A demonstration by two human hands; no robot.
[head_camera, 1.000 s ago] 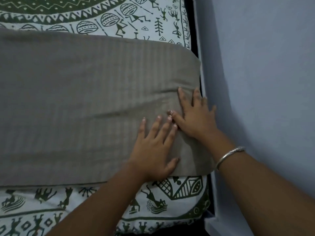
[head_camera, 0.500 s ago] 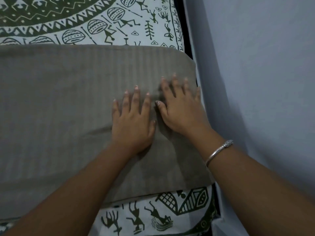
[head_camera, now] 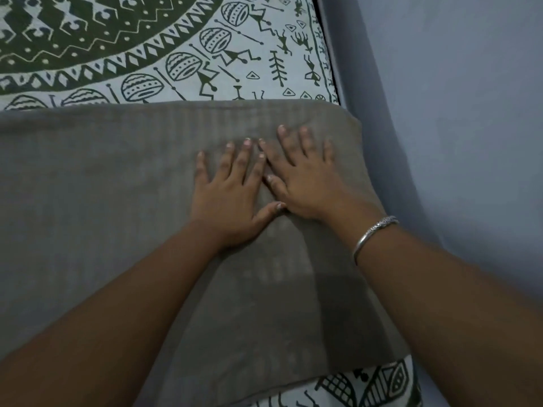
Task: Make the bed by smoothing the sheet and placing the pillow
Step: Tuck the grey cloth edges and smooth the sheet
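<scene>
From the head view, looking down, both my hands lie palm-down on a wide grey cloth [head_camera: 102, 186] with faint woven stripes. I cannot tell whether it is a flat pillow or a folded cover. My left hand [head_camera: 229, 198] is spread flat, fingers straight and slightly fanned, pressing on the fabric. My right hand [head_camera: 305, 183] lies just beside it in the same way, close to the cloth's far right corner. The two touch, my left thumb tip meeting the heel of the right hand. My grip is released on both sides: nothing is clasped or pinched, only flat palms on fabric. A silver bangle [head_camera: 373, 233] sits on my right wrist. The grey cloth lies across the printed sheet [head_camera: 147, 54], white with dark green figures, trees and zigzag bands. The sheet shows beyond the cloth's far edge and again at the near right corner. A shallow fold runs through the cloth between my forearms. Along the right side stands a plain bluish wall [head_camera: 455, 113], with the cloth's right edge just beside it.
</scene>
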